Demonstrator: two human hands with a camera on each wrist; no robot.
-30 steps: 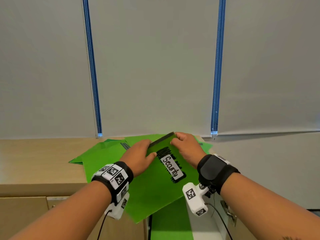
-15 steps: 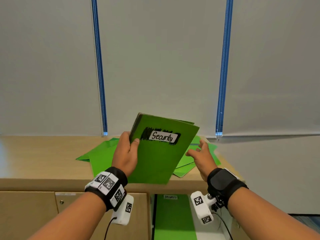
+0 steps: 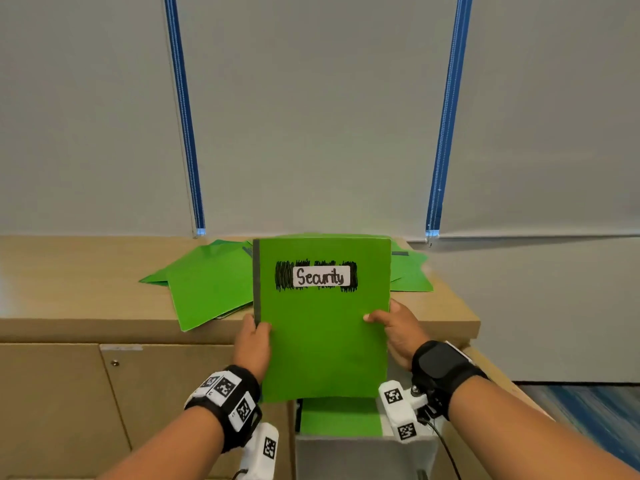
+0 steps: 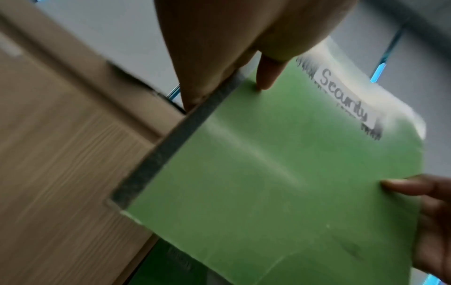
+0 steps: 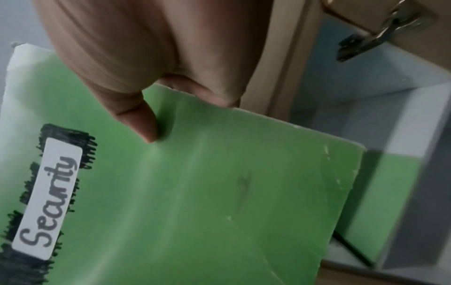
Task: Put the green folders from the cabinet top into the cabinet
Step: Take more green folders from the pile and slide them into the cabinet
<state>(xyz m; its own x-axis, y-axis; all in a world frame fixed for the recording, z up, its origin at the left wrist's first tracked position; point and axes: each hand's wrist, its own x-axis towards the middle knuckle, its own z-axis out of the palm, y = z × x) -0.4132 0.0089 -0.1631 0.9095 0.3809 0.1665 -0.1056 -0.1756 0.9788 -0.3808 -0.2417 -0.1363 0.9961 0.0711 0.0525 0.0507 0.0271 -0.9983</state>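
A green folder (image 3: 322,341) with a grey spine and a white "Security" label stands upright in front of me, above the open cabinet compartment. My left hand (image 3: 254,341) pinches its spine edge, thumb on the front cover. My right hand (image 3: 394,330) pinches the opposite edge. The wrist views show the same folder (image 4: 280,183) (image 5: 195,192) with a thumb of each hand on its cover. Several more green folders (image 3: 211,282) lie fanned on the wooden cabinet top (image 3: 76,271). Another green folder (image 3: 341,419) stands inside the compartment below.
The cabinet door (image 3: 498,386) hangs open at the right, its metal hinge (image 5: 380,36) visible. A closed wooden door (image 3: 166,393) is to the left of the opening. A grey wall with two blue strips (image 3: 185,116) rises behind the cabinet.
The Security folder came off the pile, was turned upright, and has been lowered in front of the cabinet. My right hand let go midway and now pinches its right edge again.
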